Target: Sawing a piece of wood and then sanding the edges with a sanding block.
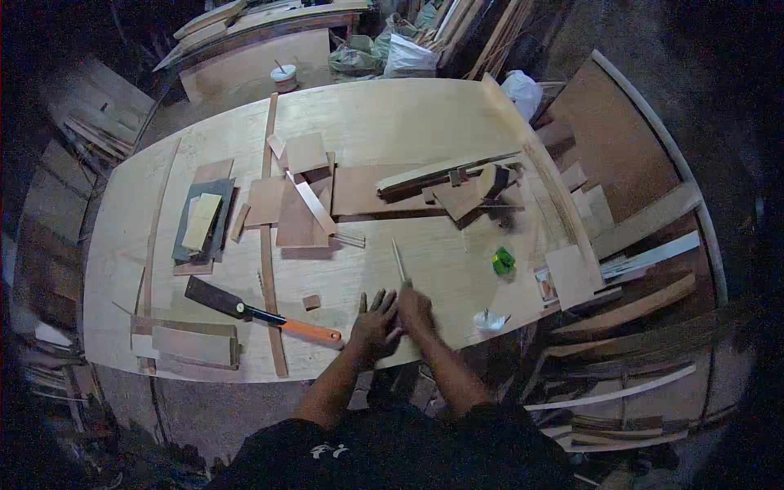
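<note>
1. Several offcuts lie stacked at the far left of your workbench (392,106): a dark board with a pale block (202,220) on top, well apart from your hands. Nothing there threatens you now, though a sweep of the elbow could knock the loose strips off the edge.

2. Nearer you, the saw (261,313) with the orange handle lies flat, blade pointing away to the left, handle just beside your left wrist. I judge this the main hazard: a careless pull back of the arm could catch the handle and drag the teeth across the bench.

3. Your left hand (374,325) rests flat on the bench with fingers spread wide, holding nothing. It touches your right hand, so a slip of the tool could meet those fingers.

4. Your right hand (415,309) is closed around a thin pale stick (398,263), which points up and away from you. The hand is blurred, so the grip itself is hard to read.

5. Farther right sit a small green object (504,261) and a pile of thin boards (457,192), apart from both hands.
</note>
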{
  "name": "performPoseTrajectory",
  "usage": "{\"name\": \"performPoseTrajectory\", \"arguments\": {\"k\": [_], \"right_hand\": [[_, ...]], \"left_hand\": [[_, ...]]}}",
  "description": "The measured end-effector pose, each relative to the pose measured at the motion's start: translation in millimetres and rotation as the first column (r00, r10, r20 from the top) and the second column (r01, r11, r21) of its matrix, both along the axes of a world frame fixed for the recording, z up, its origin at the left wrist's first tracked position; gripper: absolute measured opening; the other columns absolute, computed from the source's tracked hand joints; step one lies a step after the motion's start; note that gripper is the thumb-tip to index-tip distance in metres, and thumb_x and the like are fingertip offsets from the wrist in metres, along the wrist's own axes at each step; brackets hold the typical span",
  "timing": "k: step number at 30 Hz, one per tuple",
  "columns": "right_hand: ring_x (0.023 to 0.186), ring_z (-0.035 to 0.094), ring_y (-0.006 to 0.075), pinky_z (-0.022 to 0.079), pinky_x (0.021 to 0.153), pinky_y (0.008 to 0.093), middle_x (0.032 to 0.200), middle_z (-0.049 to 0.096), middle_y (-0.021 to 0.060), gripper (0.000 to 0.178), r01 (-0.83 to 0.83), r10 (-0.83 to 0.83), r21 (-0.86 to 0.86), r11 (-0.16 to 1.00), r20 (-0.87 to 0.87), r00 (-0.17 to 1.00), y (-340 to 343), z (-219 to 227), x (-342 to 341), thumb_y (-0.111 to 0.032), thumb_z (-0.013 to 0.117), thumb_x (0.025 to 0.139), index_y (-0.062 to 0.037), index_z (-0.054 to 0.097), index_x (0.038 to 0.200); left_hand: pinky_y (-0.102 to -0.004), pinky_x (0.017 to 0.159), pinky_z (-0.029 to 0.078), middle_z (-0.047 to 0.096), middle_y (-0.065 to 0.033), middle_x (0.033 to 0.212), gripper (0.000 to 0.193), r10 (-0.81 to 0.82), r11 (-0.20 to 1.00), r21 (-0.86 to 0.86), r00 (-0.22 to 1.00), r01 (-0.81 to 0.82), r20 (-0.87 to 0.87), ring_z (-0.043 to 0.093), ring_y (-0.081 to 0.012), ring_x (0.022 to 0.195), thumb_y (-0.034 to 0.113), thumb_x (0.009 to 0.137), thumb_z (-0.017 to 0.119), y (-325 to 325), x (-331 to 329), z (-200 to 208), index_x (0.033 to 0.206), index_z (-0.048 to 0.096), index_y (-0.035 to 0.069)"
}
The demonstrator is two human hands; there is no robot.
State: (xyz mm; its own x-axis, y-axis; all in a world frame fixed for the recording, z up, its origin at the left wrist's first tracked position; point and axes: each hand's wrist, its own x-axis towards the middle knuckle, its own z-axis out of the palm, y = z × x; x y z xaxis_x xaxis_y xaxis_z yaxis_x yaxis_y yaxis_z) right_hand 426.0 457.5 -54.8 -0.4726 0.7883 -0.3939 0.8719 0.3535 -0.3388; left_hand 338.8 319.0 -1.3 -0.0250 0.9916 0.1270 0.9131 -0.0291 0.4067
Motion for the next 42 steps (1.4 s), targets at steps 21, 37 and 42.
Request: {"name": "performPoseTrajectory", "arguments": {"k": [21, 37, 42], "right_hand": [[0.072, 0.065, 0.0395, 0.051, 0.063, 0.0536, 0.078, 0.066, 0.0206, 0.038, 0.015, -0.007, -0.074, 0.997, 0.108, 0.994, -129.7, -32.0, 133.3, -0.030, 0.039, 0.097, -0.0015, 0.049, 0.120], [0.080, 0.066, 0.0407, 0.053, 0.068, 0.0497, 0.098, 0.064, 0.0260, 0.045, -0.004, -0.010, -0.125, 0.992, -0.111, 0.994, -56.2, 27.0, 25.6, -0.027, 0.038, 0.096, 0.0040, 0.041, 0.129], [0.066, 0.066, 0.0367, 0.052, 0.060, 0.0487, 0.075, 0.067, 0.0145, 0.049, -0.120, 0.107, 0.067, 0.990, 0.176, 0.979, -164.0, -12.6, 157.7, -0.034, 0.039, 0.098, 0.0060, 0.051, 0.123]], "left_hand": [[-0.0638, 0.110, 0.007, 0.030, -0.0191, 0.149, 0.074, 0.018, 1.000, 0.006, 1.000, -0.018, -0.005, 0.023, -0.0392, 0.139, 0.041, 0.080, 0.057, -4.9, -2.6, -9.7, 0.139, 0.037, 0.002], [-0.0611, 0.112, 0.005, 0.027, -0.0140, 0.151, 0.073, 0.047, 0.999, -0.018, 0.998, -0.048, -0.051, 0.019, -0.0352, 0.141, 0.046, 0.084, 0.054, -11.9, -9.0, -27.3, 0.141, 0.036, 0.004], [-0.0611, 0.112, 0.004, 0.028, -0.0151, 0.151, 0.072, -0.002, 1.000, -0.030, 1.000, 0.001, -0.019, 0.019, -0.0356, 0.141, 0.042, 0.084, 0.055, -2.8, -4.2, -14.0, 0.141, 0.036, 0.004]]}}
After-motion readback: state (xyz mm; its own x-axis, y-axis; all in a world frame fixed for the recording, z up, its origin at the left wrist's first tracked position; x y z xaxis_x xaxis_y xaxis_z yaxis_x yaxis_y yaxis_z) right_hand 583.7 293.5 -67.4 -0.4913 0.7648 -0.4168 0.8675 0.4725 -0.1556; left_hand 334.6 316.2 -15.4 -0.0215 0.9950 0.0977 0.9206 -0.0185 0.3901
